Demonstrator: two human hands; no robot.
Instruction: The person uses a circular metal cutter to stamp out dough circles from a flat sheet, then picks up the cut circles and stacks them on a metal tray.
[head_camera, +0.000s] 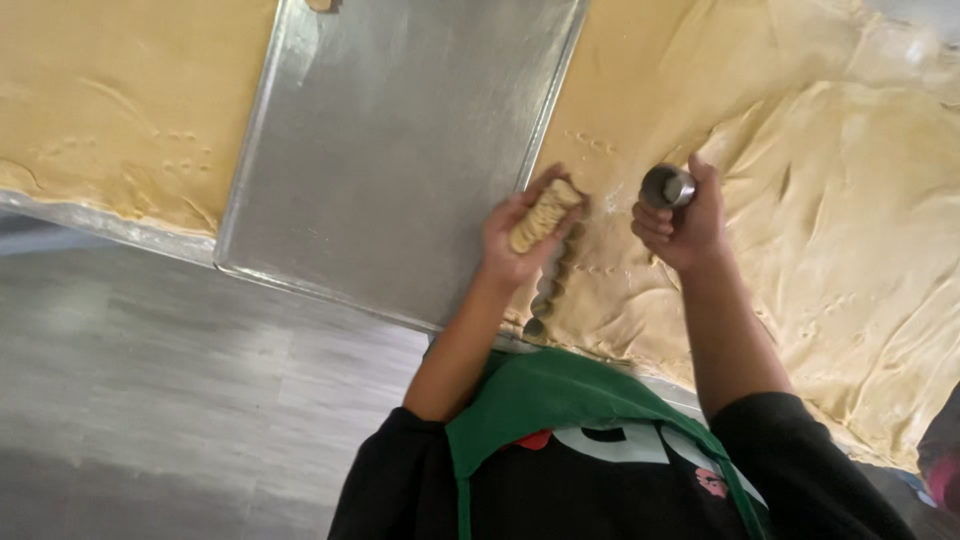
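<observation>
My left hand (515, 240) is closed around a stack of small round dough discs (543, 213), held at the right edge of a bare metal baking tray (380, 150). In my right hand (685, 228) is a small round metal cutter (667, 186), its open end up, just above the rolled-out dough sheet (800, 200). A row of round cut-out holes (552, 290) runs through the dough below my left hand, along the tray's edge.
The dough sheet covers the table to the right in folds and wrinkles. Another stretch of dough (110, 100) lies left of the tray. A grey floor (150, 400) is at the lower left. I wear a green apron (540, 400) over black sleeves.
</observation>
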